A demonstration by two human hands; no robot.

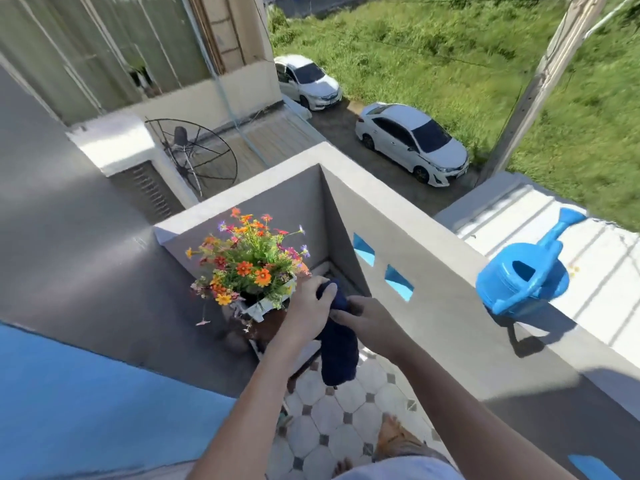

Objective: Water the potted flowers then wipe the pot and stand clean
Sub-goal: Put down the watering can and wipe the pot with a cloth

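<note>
The flowers (249, 261), orange, red, yellow and purple over green leaves, fill a white pot (263, 306) on a brown stand (266, 329) in the balcony corner. Just beside the pot, our left hand (308, 303) grips the top of a dark blue cloth (337, 344). Our right hand (370, 322) pinches it lower down, and the rest hangs. A blue watering can (523, 275) stands on the wall (415, 237), well apart.

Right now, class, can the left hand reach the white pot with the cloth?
Probably yes. The left hand grips the cloth right beside the pot, with nothing between them; the flowers stand above its rim.
</note>
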